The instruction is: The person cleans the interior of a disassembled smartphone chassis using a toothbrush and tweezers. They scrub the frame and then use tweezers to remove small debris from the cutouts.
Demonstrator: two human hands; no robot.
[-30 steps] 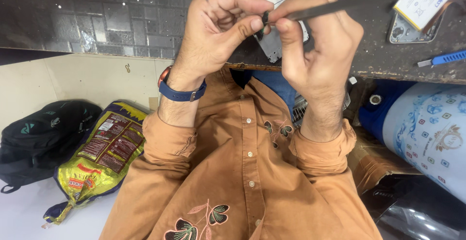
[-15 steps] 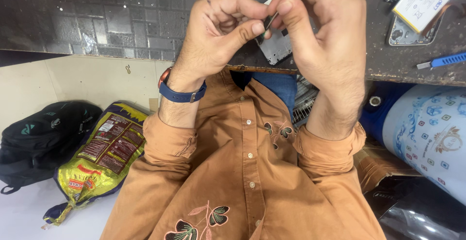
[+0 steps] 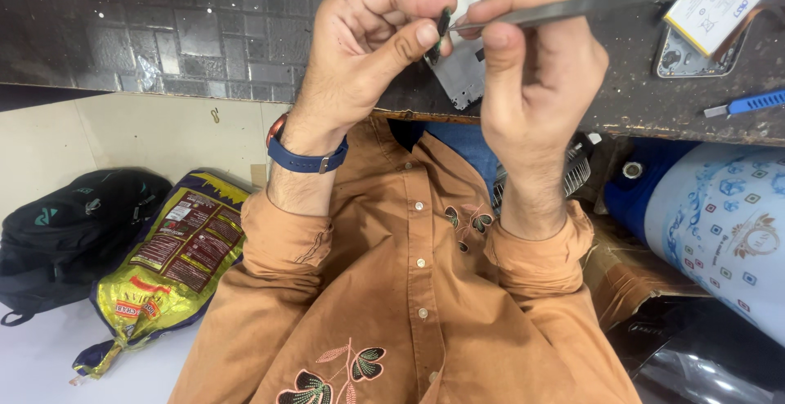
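My left hand (image 3: 364,52) pinches a small dark part (image 3: 442,29) between thumb and forefinger, above the edge of a dark workbench (image 3: 147,28). My right hand (image 3: 536,69) grips metal tweezers (image 3: 572,10), their tip touching the small part. Both hands hover over a grey metal phone frame (image 3: 462,60) lying on the bench. A blue watch strap sits on my left wrist. Orange shirt sleeves cover both forearms.
On the bench at the right lie a phone back cover (image 3: 695,44), a white battery (image 3: 724,3) and a blue-handled tool (image 3: 756,103). Below are a black backpack (image 3: 74,224), a yellow sack (image 3: 168,265) and a white-and-blue patterned container (image 3: 728,232).
The tweezers swung from pointing up to lying nearly level toward the right, with their tip still at the small part. Both hands stayed close together above the phone frame.
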